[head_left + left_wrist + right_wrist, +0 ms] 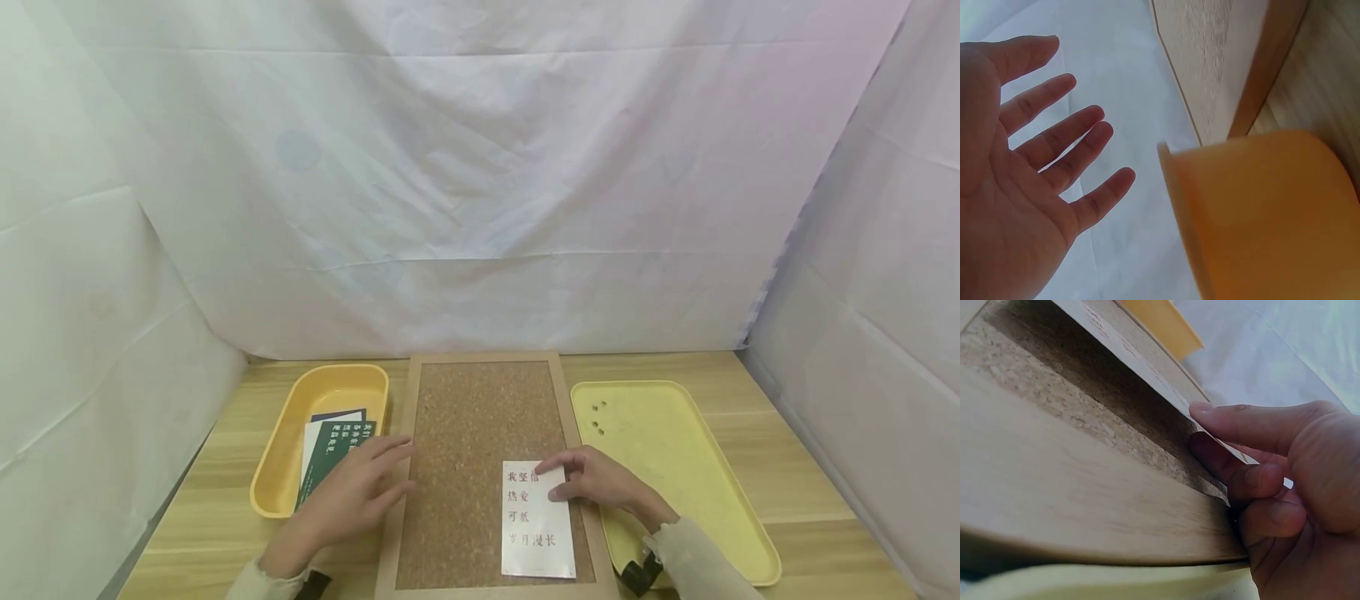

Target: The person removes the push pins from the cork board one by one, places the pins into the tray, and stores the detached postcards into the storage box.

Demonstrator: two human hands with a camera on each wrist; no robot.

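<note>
A white card (pixel 536 558) printed with rows of red Chinese characters lies over the lower right of a wood-framed cork board (pixel 480 425). My right hand (pixel 603 482) pinches its upper right edge. In the right wrist view, the thumb of the right hand (pixel 1285 462) is on top of the card and fingers are beneath, holding it raised off the cork with a shadow below. My left hand (pixel 348 496) hovers between the orange tray (pixel 288 408) and the board's left frame. Its fingers are spread with nothing held, as the left wrist view also shows.
Inside the orange tray are a green card (pixel 327 454) with white characters, a white one and a dark blue one beneath. Right of the board sits a pale yellow tray (pixel 675 492) with several small dark pieces (pixel 597 424). White cloth (pixel 480 167) encloses the wooden table.
</note>
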